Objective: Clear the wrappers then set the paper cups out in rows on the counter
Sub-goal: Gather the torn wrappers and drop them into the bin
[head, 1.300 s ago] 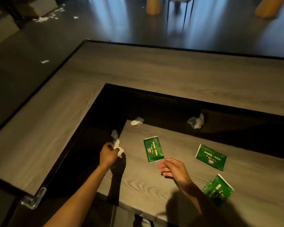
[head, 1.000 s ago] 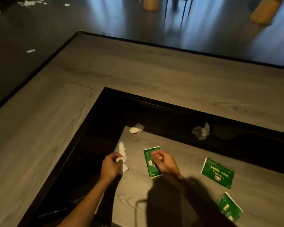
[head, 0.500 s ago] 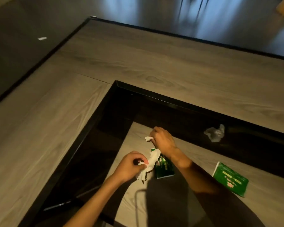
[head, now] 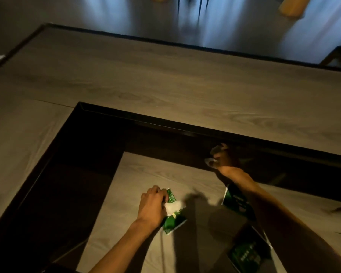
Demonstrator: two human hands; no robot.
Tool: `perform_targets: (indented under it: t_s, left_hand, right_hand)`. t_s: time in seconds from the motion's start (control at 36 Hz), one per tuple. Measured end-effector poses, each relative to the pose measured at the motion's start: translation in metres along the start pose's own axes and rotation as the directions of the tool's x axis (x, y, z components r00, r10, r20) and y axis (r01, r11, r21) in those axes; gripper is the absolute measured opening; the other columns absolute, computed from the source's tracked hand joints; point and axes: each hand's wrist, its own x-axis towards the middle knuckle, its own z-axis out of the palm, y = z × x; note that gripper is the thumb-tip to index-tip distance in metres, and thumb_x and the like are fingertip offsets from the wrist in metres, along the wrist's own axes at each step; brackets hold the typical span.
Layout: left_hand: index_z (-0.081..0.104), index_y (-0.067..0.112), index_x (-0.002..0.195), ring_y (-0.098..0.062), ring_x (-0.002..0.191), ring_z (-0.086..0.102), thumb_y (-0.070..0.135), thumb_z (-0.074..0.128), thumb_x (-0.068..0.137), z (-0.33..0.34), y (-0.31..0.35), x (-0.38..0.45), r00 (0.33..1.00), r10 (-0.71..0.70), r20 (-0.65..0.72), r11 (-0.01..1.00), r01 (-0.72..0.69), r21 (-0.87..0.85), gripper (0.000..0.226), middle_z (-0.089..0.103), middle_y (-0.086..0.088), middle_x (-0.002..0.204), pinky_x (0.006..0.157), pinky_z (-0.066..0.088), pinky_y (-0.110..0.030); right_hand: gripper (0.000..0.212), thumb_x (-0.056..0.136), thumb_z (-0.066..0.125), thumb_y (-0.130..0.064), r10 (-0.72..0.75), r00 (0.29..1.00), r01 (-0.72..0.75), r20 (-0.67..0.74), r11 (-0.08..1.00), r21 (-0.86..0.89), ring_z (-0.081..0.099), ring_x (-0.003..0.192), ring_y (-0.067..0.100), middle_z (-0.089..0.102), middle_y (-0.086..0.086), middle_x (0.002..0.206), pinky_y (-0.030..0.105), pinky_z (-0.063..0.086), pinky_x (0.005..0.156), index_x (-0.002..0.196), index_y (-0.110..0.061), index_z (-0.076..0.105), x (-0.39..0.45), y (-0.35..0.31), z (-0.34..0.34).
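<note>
Beside the green packet (head: 173, 221), the left hand (head: 153, 203) clutches white wrappers (head: 173, 207); beyond it, the right hand (head: 223, 159) pinches crumpled plastic (head: 212, 161), light and soft, probably best gathered whole.

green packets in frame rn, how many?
3: one green packet under the left hand, one partly behind the right forearm, one bottom right. More may be hidden.

Left hand (head: 153, 205): fingers curled, gripping, forearm angled up from lower left. Right hand (head: 223, 159): arm extended forward, fingers closed in a pinch.
</note>
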Motion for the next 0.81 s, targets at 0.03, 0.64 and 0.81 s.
perform_targets:
  t_s: [0.03,0.64,0.81]
  left_hand:
    - [0.054,0.025,0.108,-0.019,0.102,0.060,0.010,0.072,0.081,0.000,-0.001,-0.002,1.000,-0.029,0.009,0.999,0.029,-0.015,0.036,0.059,0.003,0.109,0.087,0.044,-0.027]
    - [0.076,0.016,0.112,-0.019,0.139,0.037,0.025,0.086,0.073,0.021,0.178,0.070,0.929,0.327,0.171,0.928,-0.282,-0.245,0.041,0.041,-0.002,0.147,0.116,0.033,-0.031]
    - [0.073,0.021,0.123,-0.028,0.146,0.029,0.027,0.084,0.069,0.060,0.223,0.081,0.886,0.351,0.304,0.915,-0.394,0.092,0.055,0.033,-0.009,0.158,0.118,0.031,-0.037]
  right_hand:
    - [0.045,0.073,0.076,-0.057,-0.001,0.999,0.002,-0.032,1.000,0.018,0.061,0.109,0.023,0.062,-0.008,0.111,0.025,0.050,0.075,0.110,-0.033,0.065,0.002,-0.006,-0.002]
    - [0.020,0.078,0.080,-0.009,0.217,0.955,-0.022,-0.202,0.730,0.683,0.070,0.077,0.020,0.074,0.004,0.087,0.019,0.054,0.058,0.095,-0.010,0.070,-0.203,0.125,-0.065]
    - [0.020,0.078,0.081,-0.035,0.191,0.944,-0.020,-0.267,0.846,0.533,0.066,0.063,0.006,0.072,0.000,0.069,0.022,0.050,0.056,0.078,-0.015,0.076,-0.245,0.174,-0.059]
